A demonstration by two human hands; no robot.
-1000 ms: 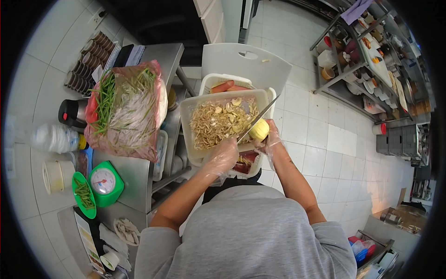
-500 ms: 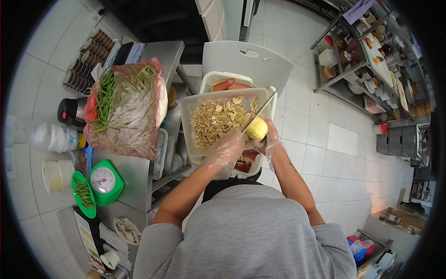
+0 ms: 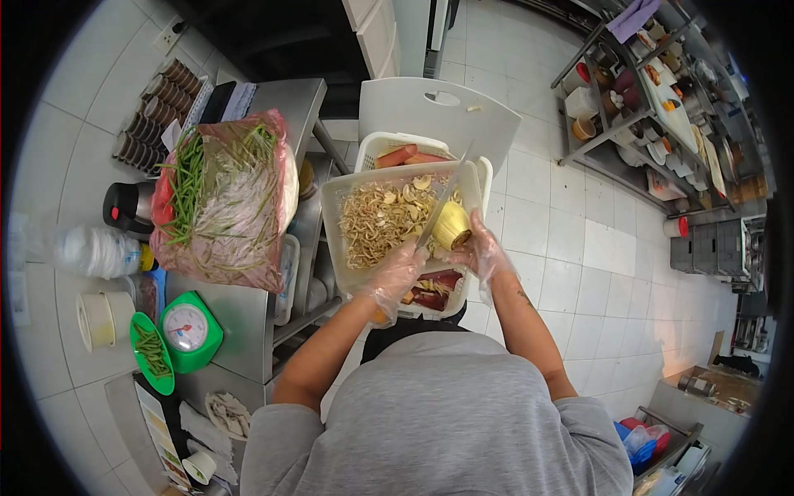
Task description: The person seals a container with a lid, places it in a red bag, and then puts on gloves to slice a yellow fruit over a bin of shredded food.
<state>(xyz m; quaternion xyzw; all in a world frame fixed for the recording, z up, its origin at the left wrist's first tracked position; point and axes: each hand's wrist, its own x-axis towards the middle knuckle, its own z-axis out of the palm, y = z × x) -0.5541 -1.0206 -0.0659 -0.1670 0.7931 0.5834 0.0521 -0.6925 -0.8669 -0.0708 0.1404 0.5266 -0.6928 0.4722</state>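
Note:
My left hand (image 3: 400, 266), in a clear plastic glove, is closed round the handle of a long knife (image 3: 440, 203). The blade points up and to the right, beside a pale yellow vegetable (image 3: 452, 225). My right hand (image 3: 486, 248), gloved too, grips that vegetable at its lower right side. Both are over a white plastic tub (image 3: 332, 217) holding thin beige shreds and slices (image 3: 382, 213). Beneath the tub, a white basket (image 3: 364, 152) shows reddish pieces at its top and dark red ones at its bottom edge.
On the steel table (image 3: 236, 318) at left lie a pink bag of green beans (image 3: 223, 198), a green scale (image 3: 194, 335) and a green dish (image 3: 152, 354). A white chair back (image 3: 397, 103) rises behind the tub. Steel shelves (image 3: 612, 149) stand at the upper right.
The knife blade has swung more upright, and my left hand has shifted slightly left and down. The yellow vegetable has turned and tilted in my right hand.

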